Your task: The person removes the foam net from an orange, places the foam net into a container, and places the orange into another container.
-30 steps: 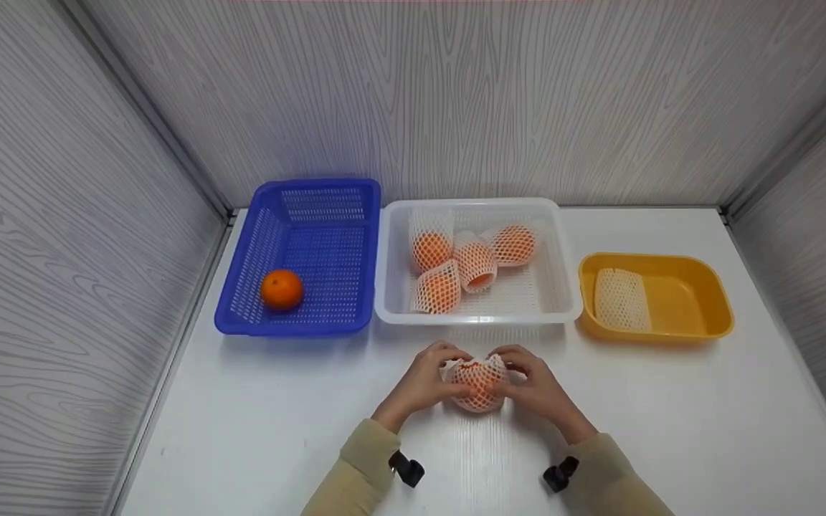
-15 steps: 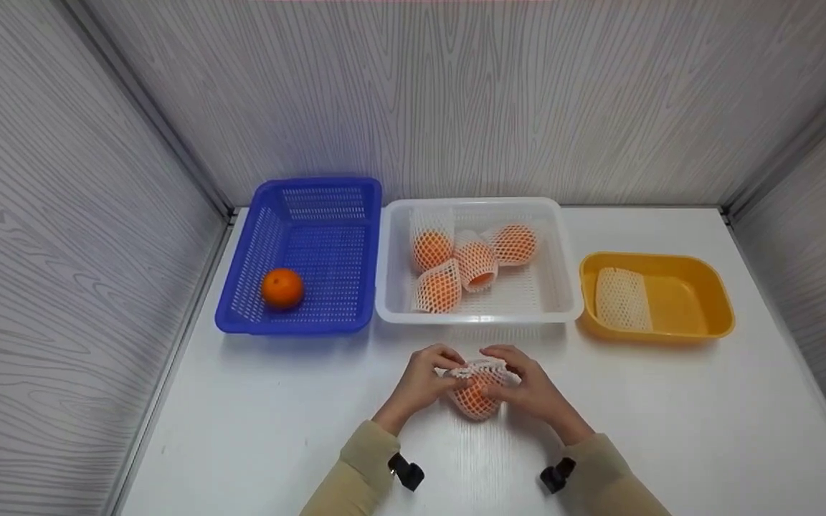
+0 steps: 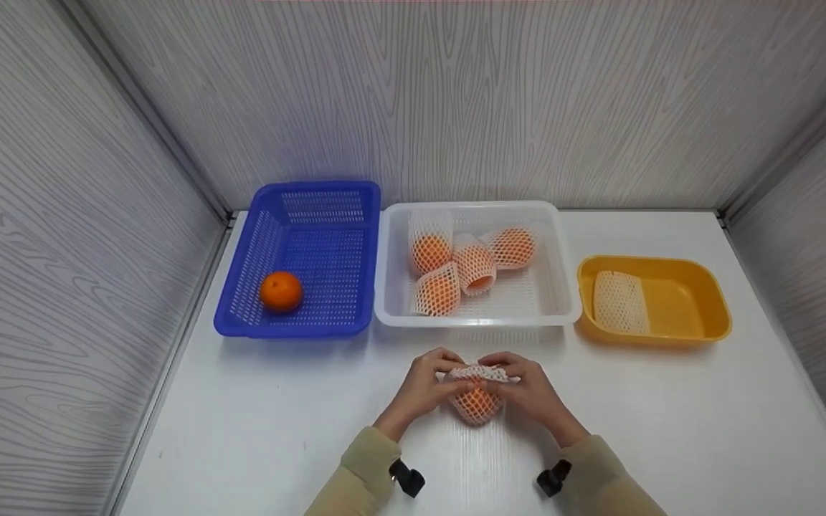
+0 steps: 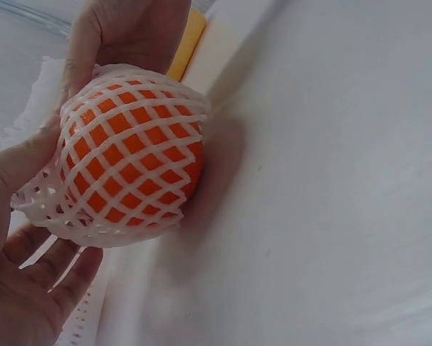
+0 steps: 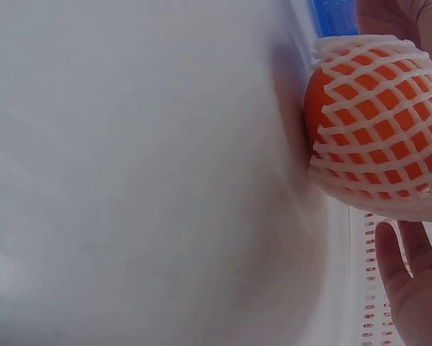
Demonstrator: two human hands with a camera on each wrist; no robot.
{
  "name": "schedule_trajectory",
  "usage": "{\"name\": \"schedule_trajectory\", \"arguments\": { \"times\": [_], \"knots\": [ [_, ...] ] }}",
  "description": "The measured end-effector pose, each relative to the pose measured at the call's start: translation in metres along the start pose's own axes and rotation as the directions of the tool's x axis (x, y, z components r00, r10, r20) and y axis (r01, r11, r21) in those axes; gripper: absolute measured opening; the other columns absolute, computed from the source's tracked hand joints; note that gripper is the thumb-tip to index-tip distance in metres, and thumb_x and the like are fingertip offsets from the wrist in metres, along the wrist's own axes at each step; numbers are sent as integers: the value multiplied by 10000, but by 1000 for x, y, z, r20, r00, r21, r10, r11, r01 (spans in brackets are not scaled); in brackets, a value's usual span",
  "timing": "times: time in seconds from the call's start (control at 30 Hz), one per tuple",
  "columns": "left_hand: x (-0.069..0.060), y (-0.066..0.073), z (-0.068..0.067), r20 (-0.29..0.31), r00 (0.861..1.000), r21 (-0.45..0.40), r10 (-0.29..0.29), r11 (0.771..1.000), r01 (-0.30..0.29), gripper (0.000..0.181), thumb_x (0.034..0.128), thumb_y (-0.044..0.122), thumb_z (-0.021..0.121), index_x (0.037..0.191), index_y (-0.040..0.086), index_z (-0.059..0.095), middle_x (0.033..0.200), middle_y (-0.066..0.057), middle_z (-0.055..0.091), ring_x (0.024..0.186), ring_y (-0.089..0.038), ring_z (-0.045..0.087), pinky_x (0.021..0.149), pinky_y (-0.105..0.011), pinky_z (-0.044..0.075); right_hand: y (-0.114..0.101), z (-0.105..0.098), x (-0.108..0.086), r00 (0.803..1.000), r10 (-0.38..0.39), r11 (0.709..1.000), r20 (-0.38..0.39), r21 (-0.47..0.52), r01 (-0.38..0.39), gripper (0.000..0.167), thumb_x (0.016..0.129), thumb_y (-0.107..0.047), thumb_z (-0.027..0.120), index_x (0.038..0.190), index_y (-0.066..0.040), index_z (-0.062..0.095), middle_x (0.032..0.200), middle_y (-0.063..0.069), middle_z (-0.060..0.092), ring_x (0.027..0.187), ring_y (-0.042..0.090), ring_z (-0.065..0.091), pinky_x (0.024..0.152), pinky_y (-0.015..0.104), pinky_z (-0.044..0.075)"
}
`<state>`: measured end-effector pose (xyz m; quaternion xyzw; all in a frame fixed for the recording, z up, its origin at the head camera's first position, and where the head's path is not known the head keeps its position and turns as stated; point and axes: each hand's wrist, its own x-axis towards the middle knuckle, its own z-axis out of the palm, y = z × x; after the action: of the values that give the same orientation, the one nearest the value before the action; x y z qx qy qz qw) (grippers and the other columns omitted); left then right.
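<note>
The fingers of the left hand and right hand hold a white net. On the desk, a blue basket stands at the back left corner, beside it a white basket with four netted oranges, near the right edge a yellow tray. The white net wraps an orange before the white basket's front edge.

In the head view, the left hand and right hand hide the sides of the netted orange, and both sleeves run off the bottom edge. The left wrist view crops the left hand at the left edge; only a strip of the yellow tray shows. In the right wrist view, the right edge cuts the orange, and most of the blue basket is out of sight.
</note>
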<state>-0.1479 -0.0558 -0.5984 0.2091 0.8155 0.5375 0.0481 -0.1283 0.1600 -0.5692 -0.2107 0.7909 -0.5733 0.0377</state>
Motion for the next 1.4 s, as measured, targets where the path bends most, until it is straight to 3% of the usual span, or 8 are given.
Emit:
{"name": "schedule_trajectory", "arguments": {
  "times": [0.27,0.4,0.53,0.67,0.8,0.97,1.27,1.4],
  "knots": [
    [-2,0,1,-57,998,17,14,1000,-13,247,791,248,833,868,19,781,880,49,579,847,-126,552,733,-293,488,33,0,-1,998,40,999,44,-30,-39,204,840,-155,784,1037,-106,759,1268,96,620,1210,339,533,968,612,401],
    [-2,1,2,-77,997,24,12,1000,-10,261,788,244,833,895,12,781,857,60,559,829,-116,536,725,-313,495,21,-2,0,994,77,996,73,-45,-74,126,848,-184,779,918,-80,763,1258,123,625,1200,349,542,973,575,409],
    [0,2,2,-97,995,16,23,1000,-21,217,797,224,825,863,21,783,839,63,553,819,-107,535,728,-370,514,-4,-1,1,997,65,997,40,-35,-63,109,847,-74,761,776,4,734,1179,212,640,1124,380,582,936,414,469],
    [-2,1,2,-90,996,-16,16,1000,-17,222,803,249,817,898,51,781,875,48,584,858,-122,561,769,-358,520,-3,2,0,999,45,999,-13,-10,-45,58,839,-49,762,847,8,763,1103,169,666,1055,331,605,869,296,484],
    [-4,1,0,-35,999,-11,-29,1000,29,325,788,310,829,1027,101,760,990,57,614,962,-133,578,843,-339,498,-4,4,-1,996,40,999,-81,-9,-41,44,823,-6,760,852,27,758,1043,136,675,1002,271,616,851,289,493],
    [-4,1,-1,-2,999,7,-36,999,36,333,793,347,820,1001,91,770,1067,38,665,1033,-153,606,914,-369,484,-6,5,1,991,18,999,-133,-29,-22,46,812,35,753,838,-3,753,995,126,683,957,209,623,813,272,500],
    [1,6,0,-73,997,8,29,1000,-29,73,786,37,783,853,64,789,875,40,687,826,-100,623,743,-273,516,0,-5,0,997,69,996,43,49,-71,290,854,-56,750,1136,-7,698,1221,165,622,1158,277,550,924,410,458],
    [2,9,0,-104,993,-24,55,998,-57,161,773,-70,716,803,77,773,821,42,680,764,-89,600,681,-250,500,3,-9,-1,992,99,994,71,36,-102,224,853,-75,755,1071,-27,739,1195,137,644,1127,277,578,921,416,473]
  ]
}}
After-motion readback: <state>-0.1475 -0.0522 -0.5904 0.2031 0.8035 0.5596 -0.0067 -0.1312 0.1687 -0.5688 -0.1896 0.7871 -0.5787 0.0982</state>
